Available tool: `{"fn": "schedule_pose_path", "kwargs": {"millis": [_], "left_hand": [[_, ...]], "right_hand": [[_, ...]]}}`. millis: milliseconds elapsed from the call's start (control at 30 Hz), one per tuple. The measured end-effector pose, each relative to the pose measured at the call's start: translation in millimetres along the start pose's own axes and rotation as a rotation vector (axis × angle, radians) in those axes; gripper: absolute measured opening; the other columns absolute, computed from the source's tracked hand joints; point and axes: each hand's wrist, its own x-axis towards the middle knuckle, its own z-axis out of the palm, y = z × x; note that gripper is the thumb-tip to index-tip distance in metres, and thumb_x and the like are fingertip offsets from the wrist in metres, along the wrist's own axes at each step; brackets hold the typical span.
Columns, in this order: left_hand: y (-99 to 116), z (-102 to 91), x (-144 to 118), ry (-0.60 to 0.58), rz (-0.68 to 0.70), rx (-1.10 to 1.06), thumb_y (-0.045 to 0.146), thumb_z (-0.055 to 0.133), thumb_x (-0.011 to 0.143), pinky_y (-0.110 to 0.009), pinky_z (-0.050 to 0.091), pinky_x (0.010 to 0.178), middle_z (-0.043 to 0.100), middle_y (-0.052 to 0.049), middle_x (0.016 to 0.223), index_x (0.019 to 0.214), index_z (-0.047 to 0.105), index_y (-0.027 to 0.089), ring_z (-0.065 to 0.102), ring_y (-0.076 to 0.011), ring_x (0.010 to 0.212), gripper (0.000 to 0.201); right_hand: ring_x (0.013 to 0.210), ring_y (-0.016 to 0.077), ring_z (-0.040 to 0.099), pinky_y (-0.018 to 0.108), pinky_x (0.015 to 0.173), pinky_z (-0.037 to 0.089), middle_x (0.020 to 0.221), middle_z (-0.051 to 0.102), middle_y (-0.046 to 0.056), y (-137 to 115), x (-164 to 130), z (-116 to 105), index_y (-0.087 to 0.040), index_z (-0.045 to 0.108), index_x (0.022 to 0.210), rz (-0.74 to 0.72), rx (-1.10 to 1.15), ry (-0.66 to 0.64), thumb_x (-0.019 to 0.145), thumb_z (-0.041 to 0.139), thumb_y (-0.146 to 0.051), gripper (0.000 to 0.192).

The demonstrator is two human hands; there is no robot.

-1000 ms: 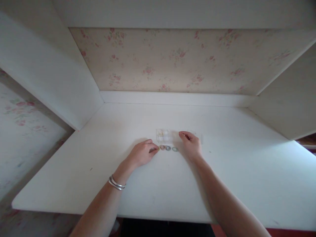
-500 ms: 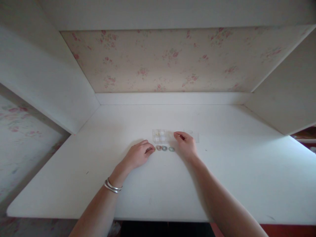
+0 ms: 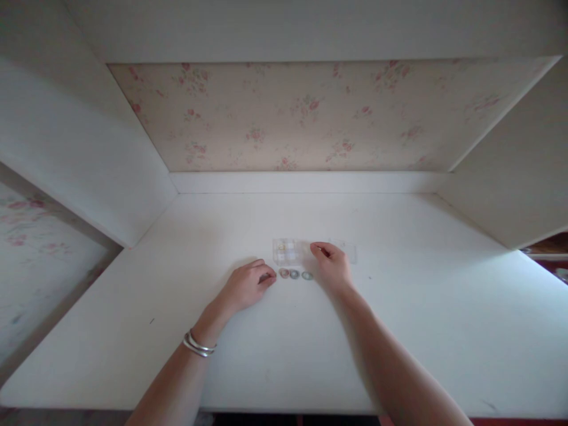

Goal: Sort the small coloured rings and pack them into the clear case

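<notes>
A row of three small round rings lies on the white desk: a pinkish ring [image 3: 284, 273], a grey-blue ring [image 3: 294, 274] and a pale green ring [image 3: 307, 276]. At the row's left end, my left hand [image 3: 249, 284] rests on the desk with thumb and forefinger pinched together; a tiny bit of something may be at the tips. Behind the rings lies a clear plastic compartment box [image 3: 284, 254] with a small yellowish item in its left part. My right hand [image 3: 332, 264] is over the box's middle, fingers pinched, and whatever they hold is hidden.
The white desk [image 3: 248, 355] runs back to a low ledge [image 3: 310, 182] under floral wallpaper [image 3: 284, 118]. White side panels stand left and right. A short dark strand [image 3: 151, 321] lies on the left of the desk, and a small speck [image 3: 370, 277] on the right.
The whole view has shifted slightly, so everything sits a little lower. Both hands keep nearly the same pose beside the rings and over the box.
</notes>
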Motion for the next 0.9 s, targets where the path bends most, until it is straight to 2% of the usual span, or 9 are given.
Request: {"fn": "schedule_pose_path", "kwargs": {"millis": [367, 533, 700, 900], "left_hand": [[-0.8, -7.3, 6.7, 0.001, -0.077, -0.264, 0.033, 0.051, 0.085, -0.023, 0.039, 0.062, 0.059, -0.001, 0.074, 0.081, 0.069, 0.019, 0.053, -0.0118, 0.067, 0.023], [0.6, -8.8, 6.2, 0.033, -0.137, -0.297, 0.037, 0.050, 0.084, -0.023, 0.038, 0.060, 0.060, -0.002, 0.075, 0.082, 0.069, 0.018, 0.052, -0.0121, 0.066, 0.027], [8.2, -8.5, 11.2, 0.126, -0.184, -0.392, 0.042, 0.050, 0.084, -0.022, 0.038, 0.058, 0.061, -0.001, 0.071, 0.084, 0.068, 0.015, 0.051, -0.0113, 0.063, 0.032], [17.8, 4.1, 37.9, 0.346, -0.279, -0.443, 0.045, 0.051, 0.083, -0.024, 0.042, 0.062, 0.066, -0.003, 0.076, 0.089, 0.069, 0.015, 0.056, -0.0133, 0.068, 0.035]], "right_hand": [[0.074, 0.0191, 0.061, 0.031, 0.070, 0.044, 0.085, 0.071, 0.006, 1.0, -0.2, 2.3, -0.019, 0.073, 0.086, -0.001, 0.003, 0.008, 0.077, 0.053, -0.045, 0.033], [0.073, 0.0191, 0.060, 0.030, 0.069, 0.043, 0.083, 0.071, 0.006, 1.2, -1.8, 2.4, -0.018, 0.072, 0.086, 0.007, 0.029, -0.003, 0.077, 0.054, -0.046, 0.035], [0.072, 0.0186, 0.060, 0.030, 0.068, 0.043, 0.082, 0.070, 0.006, 0.5, -1.6, 3.3, -0.018, 0.072, 0.087, 0.004, 0.025, -0.014, 0.077, 0.054, -0.046, 0.034], [0.071, 0.0184, 0.059, 0.030, 0.067, 0.042, 0.081, 0.070, 0.006, -0.9, 0.4, 3.3, -0.018, 0.073, 0.087, -0.002, 0.000, -0.016, 0.078, 0.053, -0.047, 0.036]]}}
